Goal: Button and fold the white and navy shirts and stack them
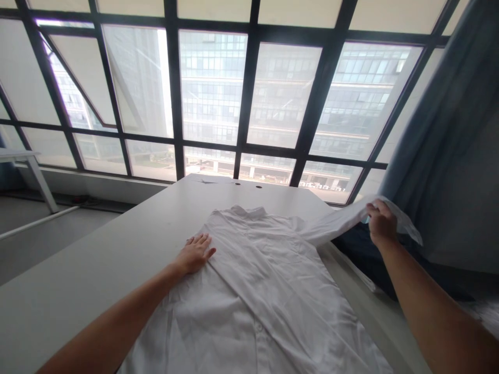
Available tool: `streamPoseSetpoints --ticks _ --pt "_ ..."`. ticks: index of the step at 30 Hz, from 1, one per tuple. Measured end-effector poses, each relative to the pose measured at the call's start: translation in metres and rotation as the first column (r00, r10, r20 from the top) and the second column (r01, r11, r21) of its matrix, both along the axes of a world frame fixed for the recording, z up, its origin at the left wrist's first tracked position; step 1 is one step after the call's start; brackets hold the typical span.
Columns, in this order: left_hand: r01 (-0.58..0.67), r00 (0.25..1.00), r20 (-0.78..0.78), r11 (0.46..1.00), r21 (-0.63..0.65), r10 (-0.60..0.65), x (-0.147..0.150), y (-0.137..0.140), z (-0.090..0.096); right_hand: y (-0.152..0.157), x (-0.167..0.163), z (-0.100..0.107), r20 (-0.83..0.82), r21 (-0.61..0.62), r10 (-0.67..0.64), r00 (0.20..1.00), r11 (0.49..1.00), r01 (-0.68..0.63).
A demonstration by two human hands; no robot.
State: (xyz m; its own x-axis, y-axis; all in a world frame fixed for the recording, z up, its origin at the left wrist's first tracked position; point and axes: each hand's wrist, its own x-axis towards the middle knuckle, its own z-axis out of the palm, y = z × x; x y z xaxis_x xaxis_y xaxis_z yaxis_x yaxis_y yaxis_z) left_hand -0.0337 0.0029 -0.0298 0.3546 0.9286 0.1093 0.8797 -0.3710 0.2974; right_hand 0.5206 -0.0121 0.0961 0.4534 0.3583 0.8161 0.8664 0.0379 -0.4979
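A white button-up shirt (249, 275) lies spread on a white table (128, 259), its collar toward the window and its lower part running off the near edge of the view. My left hand (196, 253) rests flat on the shirt's left side below the shoulder, fingers stretched out. Out past the table's right side, my right hand (381, 221) grips the shirt's right sleeve (339, 221) and holds it raised and drawn outward, with the cuff end hanging beyond my fingers. Creases cross the shirt front. The left sleeve cannot be made out clearly.
Large dark-framed windows (212, 85) stand behind the table's far end. A blue-grey curtain (448, 145) hangs at the right. Dark cloth (362, 249) lies beside the table under the raised sleeve. Another white table (39, 182) stands at the far left.
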Motion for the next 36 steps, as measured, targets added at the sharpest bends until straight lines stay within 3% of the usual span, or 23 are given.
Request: streamPoseSetpoints --ticks 1,2,3,5,7,8,10,11,13,17,21,26,29,32,33,34,36 --pt "0.003 0.996 0.094 1.000 -0.020 -0.001 0.000 0.001 0.002 -0.007 -0.021 -0.002 0.049 -0.022 0.066 0.997 0.998 -0.065" --pt "0.007 0.975 0.221 0.999 -0.049 0.004 -0.001 0.001 0.005 -0.018 -0.047 -0.007 0.155 -0.065 0.228 0.961 0.973 -0.220" --pt "0.022 0.929 0.370 0.995 -0.095 0.015 -0.002 0.001 0.010 -0.033 -0.076 -0.014 0.280 -0.146 0.378 0.883 0.925 -0.350" --pt "0.103 0.753 0.654 0.968 -0.230 0.076 -0.006 -0.002 0.023 -0.066 -0.134 -0.037 0.447 -0.398 0.622 0.644 0.782 -0.479" --pt "0.244 0.562 0.805 0.891 -0.382 0.191 -0.010 -0.009 0.036 -0.098 -0.183 -0.062 0.429 -0.633 0.799 0.421 0.598 -0.491" --pt "0.314 0.508 0.823 0.836 -0.451 0.253 -0.011 -0.014 0.042 -0.111 -0.200 -0.071 0.387 -0.718 0.857 0.341 0.512 -0.472" --pt "0.391 0.490 0.803 0.737 -0.551 0.340 -0.013 -0.024 0.050 -0.129 -0.221 -0.083 0.322 -0.802 0.911 0.257 0.406 -0.438" --pt "0.396 0.507 0.782 0.708 -0.585 0.363 -0.013 -0.029 0.052 -0.134 -0.225 -0.085 0.307 -0.819 0.919 0.246 0.387 -0.424" --pt "0.368 0.546 0.755 0.705 -0.606 0.364 -0.011 -0.039 0.054 -0.138 -0.226 -0.084 0.309 -0.827 0.916 0.257 0.392 -0.403" --pt "0.346 0.648 0.737 0.787 -0.510 0.193 -0.008 -0.052 0.064 -0.136 -0.221 -0.080 0.316 -0.808 0.897 0.309 0.425 -0.407" --pt "0.354 0.783 0.619 0.780 -0.516 0.054 -0.017 -0.071 0.093 -0.134 -0.217 -0.087 0.286 -0.779 0.892 0.350 0.429 -0.457" --pt "0.339 0.898 0.428 0.780 -0.526 -0.102 -0.030 -0.101 0.132 -0.133 -0.211 -0.087 0.302 -0.731 0.899 0.316 0.431 -0.528" --pt "0.347 0.929 0.325 0.722 -0.598 -0.177 -0.037 -0.111 0.141 -0.135 -0.211 -0.084 0.299 -0.709 0.900 0.316 0.431 -0.558" --pt "0.335 0.942 0.247 0.615 -0.714 -0.226 -0.038 -0.113 0.137 -0.139 -0.211 -0.084 0.199 -0.711 0.930 0.310 0.355 -0.607" --pt "0.330 0.943 0.218 0.625 -0.707 -0.252 -0.034 -0.113 0.133 -0.141 -0.211 -0.085 0.155 -0.701 0.935 0.319 0.331 -0.632" --pt "0.332 0.942 0.190 0.675 -0.659 -0.278 -0.028 -0.113 0.127 -0.141 -0.211 -0.087 0.115 -0.682 0.935 0.335 0.319 -0.658" --pt "0.365 0.931 0.160 0.825 -0.430 -0.329 -0.007 -0.113 0.114 -0.140 -0.211 -0.090 0.059 -0.637 0.918 0.391 0.337 -0.693"
